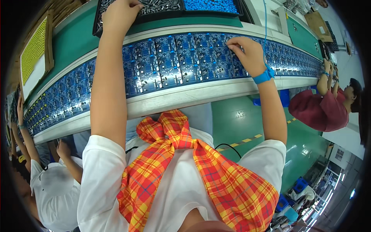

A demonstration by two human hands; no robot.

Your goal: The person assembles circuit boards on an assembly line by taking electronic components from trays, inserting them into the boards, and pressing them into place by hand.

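Note:
A long row of blue circuit boards (pixel 170 62) lies side by side on the line in front of me. Over these boards, right of the middle, my right hand (pixel 249 54) is closed in a pinch, its fingertips close to one board's surface; whatever they hold is too small to make out. A blue strap (pixel 265 75) with a cord circles that wrist. My left hand (pixel 120 15) reaches across to the black tray (pixel 170 16) of small black cylindrical parts (pixel 160 5). Its fingers are curled together at the tray, partly hidden and cut off by the top edge.
Small blue parts (pixel 210 5) fill the tray's right compartment. A pale rail (pixel 185 94) runs along the near side of the boards. At far left stands a panel with yellow pieces (pixel 34 50). Co-workers sit left and right, one in a dark red shirt (pixel 320 110).

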